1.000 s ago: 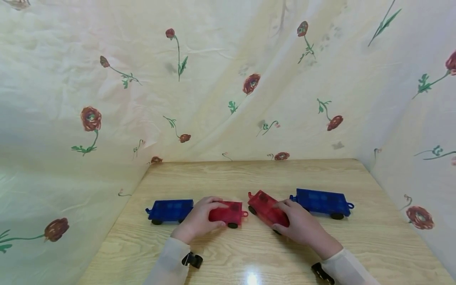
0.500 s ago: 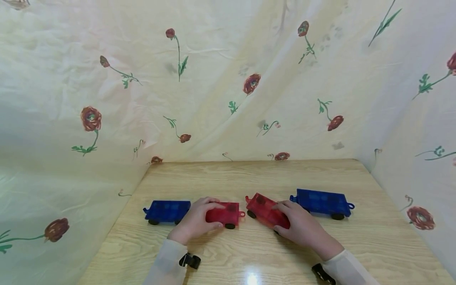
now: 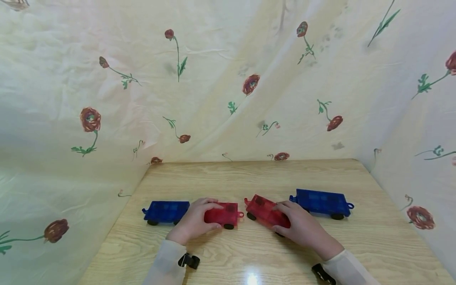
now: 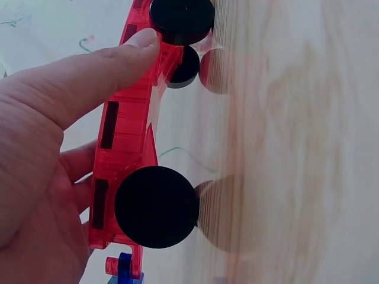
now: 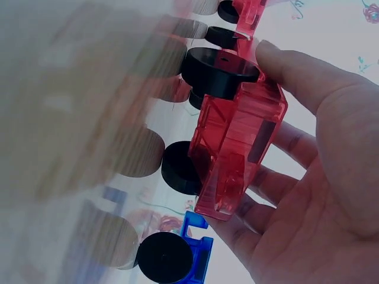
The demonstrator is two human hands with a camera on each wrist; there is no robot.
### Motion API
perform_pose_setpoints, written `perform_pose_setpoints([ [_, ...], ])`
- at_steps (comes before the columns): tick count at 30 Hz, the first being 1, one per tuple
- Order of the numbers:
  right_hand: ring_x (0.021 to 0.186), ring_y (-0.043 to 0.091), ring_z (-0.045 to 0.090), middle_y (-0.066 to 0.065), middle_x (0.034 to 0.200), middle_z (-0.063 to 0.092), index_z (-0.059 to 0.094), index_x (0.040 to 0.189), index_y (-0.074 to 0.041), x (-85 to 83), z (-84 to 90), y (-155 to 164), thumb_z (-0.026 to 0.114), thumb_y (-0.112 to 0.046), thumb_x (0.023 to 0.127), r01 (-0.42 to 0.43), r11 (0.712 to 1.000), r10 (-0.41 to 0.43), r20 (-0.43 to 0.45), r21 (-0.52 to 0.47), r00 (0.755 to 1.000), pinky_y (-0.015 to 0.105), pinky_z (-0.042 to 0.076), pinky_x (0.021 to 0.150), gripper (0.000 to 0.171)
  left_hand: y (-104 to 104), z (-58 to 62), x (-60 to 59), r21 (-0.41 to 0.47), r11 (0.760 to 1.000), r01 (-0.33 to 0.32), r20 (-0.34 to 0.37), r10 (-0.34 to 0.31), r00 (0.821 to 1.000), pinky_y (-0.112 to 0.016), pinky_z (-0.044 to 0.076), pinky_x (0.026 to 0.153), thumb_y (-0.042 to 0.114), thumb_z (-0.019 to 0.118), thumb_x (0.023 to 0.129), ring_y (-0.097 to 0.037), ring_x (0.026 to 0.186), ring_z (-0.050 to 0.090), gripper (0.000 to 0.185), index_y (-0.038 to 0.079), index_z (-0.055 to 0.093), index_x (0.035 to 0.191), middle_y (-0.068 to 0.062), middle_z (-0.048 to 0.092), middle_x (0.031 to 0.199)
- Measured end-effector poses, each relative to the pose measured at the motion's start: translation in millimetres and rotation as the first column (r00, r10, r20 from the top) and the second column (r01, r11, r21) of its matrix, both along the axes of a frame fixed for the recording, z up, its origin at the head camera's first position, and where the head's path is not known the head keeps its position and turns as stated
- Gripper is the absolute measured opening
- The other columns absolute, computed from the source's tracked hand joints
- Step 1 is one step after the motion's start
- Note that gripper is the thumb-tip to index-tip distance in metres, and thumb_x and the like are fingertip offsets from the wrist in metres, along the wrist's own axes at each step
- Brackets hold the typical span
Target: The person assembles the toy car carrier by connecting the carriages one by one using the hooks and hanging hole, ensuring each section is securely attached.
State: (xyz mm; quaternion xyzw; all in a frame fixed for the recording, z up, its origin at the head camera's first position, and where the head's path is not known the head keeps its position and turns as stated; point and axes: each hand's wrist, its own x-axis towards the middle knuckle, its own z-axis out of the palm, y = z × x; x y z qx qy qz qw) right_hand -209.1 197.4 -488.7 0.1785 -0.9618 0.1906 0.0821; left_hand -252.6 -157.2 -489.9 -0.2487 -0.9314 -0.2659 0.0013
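Note:
My left hand grips a red toy train wagon by its sides, thumb at the near side. At that wagon's left end, a red hook meets the blue loop of a blue wagon, seen in the left wrist view. My right hand holds a second red wagon, turned at a slant, its front hook just right of the first wagon's loop. Its wheels are close to the tabletop in the right wrist view. Both palms hide parts of the red wagons.
Another blue wagon stands right of my right hand, its hook end close behind the slanted red wagon. The pale wooden table is backed by a flower-patterned cloth. Black straps sit at both wrists.
My left hand has slid slightly left with its red wagon, and the left blue wagon has moved along. The slanted red wagon's front end has come left and nearer to me.

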Motion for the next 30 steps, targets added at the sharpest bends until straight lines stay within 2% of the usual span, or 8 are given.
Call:
perform_pose_setpoints([
  [9, 0.115, 0.024, 0.053, -0.001, 0.127, 0.057, 0.064, 0.123, -0.023, 0.1, -0.2, 0, 0.08, -0.046, 0.076, -0.013, 1.0, 0.013, -0.01, 0.0, 1.0, 0.048, 0.049, 0.09, 0.054, -3, 0.3, -0.5, 0.021, 1.0, 0.018, 0.009, -0.018, 1.0, -0.051, 0.038, 0.102, 0.046, 0.079, 0.075, -0.02, 0.129, 0.037, 0.054, 0.038, 0.062, 0.125, 0.013, 0.045, 0.138],
  [24, 0.121, 0.026, 0.049, 0.001, 0.133, 0.055, 0.065, 0.123, -0.025, 1.5, -1.4, 0, 0.08, -0.041, 0.077, -0.068, 0.998, 0.068, -0.015, -0.015, 0.998, 0.048, 0.05, 0.089, 0.051, -15, -4.0, -5.9, 0.097, 0.995, -0.018, 0.037, 0.015, 0.999, -0.045, 0.039, 0.103, 0.046, 0.079, 0.075, -0.016, 0.128, 0.039, 0.049, 0.04, 0.064, 0.121, 0.015, 0.045, 0.136],
  [30, 0.122, 0.028, 0.048, 0.0, 0.136, 0.053, 0.065, 0.123, -0.025, 2.6, -0.7, 0, 0.079, -0.041, 0.078, -0.076, 0.997, 0.076, -0.002, -0.024, 0.997, 0.047, 0.051, 0.087, 0.05, -19, -4.4, -7.3, 0.145, 0.989, -0.019, 0.038, 0.014, 0.999, -0.045, 0.042, 0.1, 0.041, 0.081, 0.075, -0.017, 0.128, 0.039, 0.049, 0.04, 0.063, 0.12, 0.013, 0.045, 0.136],
])
